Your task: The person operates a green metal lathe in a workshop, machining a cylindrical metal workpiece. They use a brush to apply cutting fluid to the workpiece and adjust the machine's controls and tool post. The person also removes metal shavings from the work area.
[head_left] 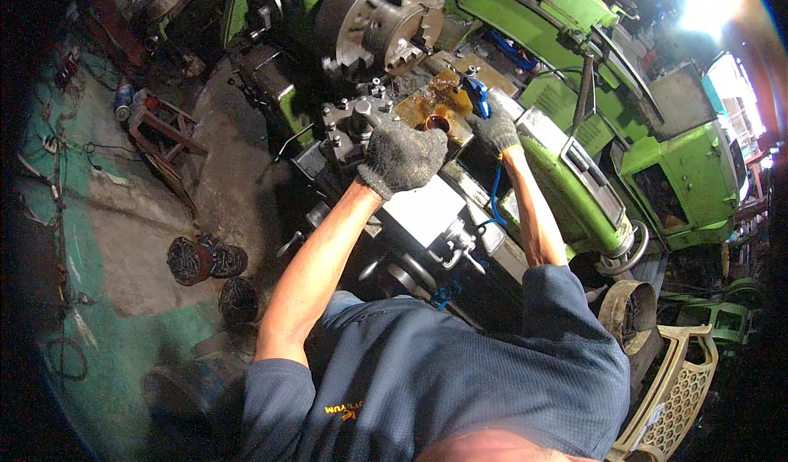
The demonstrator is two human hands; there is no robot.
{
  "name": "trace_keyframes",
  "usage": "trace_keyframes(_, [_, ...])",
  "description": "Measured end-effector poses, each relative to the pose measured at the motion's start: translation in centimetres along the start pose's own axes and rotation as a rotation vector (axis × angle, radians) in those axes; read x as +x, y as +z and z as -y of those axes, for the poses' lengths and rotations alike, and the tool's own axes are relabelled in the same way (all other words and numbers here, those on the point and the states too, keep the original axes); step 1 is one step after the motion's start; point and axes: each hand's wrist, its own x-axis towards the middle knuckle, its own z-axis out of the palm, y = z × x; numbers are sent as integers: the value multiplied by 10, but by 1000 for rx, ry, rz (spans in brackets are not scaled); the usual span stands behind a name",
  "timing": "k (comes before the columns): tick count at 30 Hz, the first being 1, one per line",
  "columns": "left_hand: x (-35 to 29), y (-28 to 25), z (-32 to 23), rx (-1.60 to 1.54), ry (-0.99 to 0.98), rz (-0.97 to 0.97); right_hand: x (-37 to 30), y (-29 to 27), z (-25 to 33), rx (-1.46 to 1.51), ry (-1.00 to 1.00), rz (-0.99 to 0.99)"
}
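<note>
My left hand [404, 156], in a dark grey knit glove, is curled closed beside the steel tool post [349, 125] of a green lathe. Whatever its fingers may grip is hidden. My right hand [498, 125], gloved too, is closed around a blue air blow gun [476, 96]. A thin blue hose [496, 195] hangs below that wrist. Between the hands lies an oily, brown-stained metal surface [417, 107] with a copper-coloured ring [438, 123] on it. The large round chuck [386, 22] is just beyond the hands.
Handwheels and levers [460, 244] stick out on the near side of the carriage. A metal stand [160, 129] and round containers of dark scrap [189, 261] are on the floor at left. A beige perforated frame [669, 396] leans at lower right.
</note>
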Motion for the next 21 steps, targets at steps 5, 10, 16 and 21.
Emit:
trace_keyframes(5, [-1,-1,1,-40,-6,0,44,23,-7,121,43,114])
trace_keyframes(10, [-1,-4,2,-23,-2,-4,45,27,6,320,191,172])
trace_keyframes(16, [0,-2,2,9,19,2,40,22,8,388,199,215])
trace_keyframes(21, [0,-5,2,22,30,-23,37,28,-2,436,236,249])
